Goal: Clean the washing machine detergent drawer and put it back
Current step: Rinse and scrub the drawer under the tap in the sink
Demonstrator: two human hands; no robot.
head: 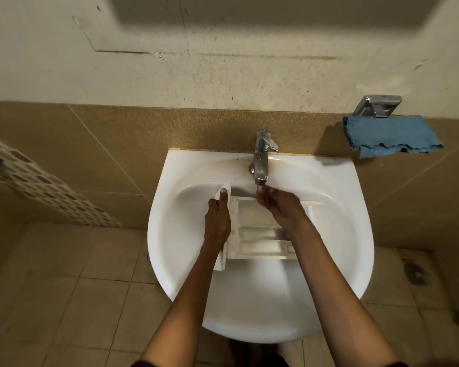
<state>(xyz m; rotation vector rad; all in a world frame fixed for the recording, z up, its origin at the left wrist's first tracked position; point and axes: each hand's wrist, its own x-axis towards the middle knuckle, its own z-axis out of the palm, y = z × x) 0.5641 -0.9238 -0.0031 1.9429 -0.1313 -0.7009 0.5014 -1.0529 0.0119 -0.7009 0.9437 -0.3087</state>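
- The drawer (257,234) lies in the sink (355,234), open side up, below the tap (261,157).
- The drawer is white moulded plastic. It is rectangular, and thin walls split it into several compartments. A flat front panel (221,259) closes its left end.
- Your left hand (217,221) grasps the front panel. The fingers wrap round it and the thumb lies flat along its face.
- Your right hand (278,205) sits at the far edge of the drawer, directly under the spout, with the fingers curled. You cannot tell whether it clasps the edge or only touches it.
- The sink is smooth, glazed white ceramic with a rounded bowl. It is fixed to the wall (117,144).
- The tap is chromed metal with a single lever. It stands upright on the rear rim.
- A blue cloth (390,135), soft and ragged at the hem, hangs folded from a shiny metal holder (378,104) to the right of the sink.
- The wall carries tan tiles, with pitted cream plaster above them.
- The floor (64,300) is laid with stained beige square tiles.
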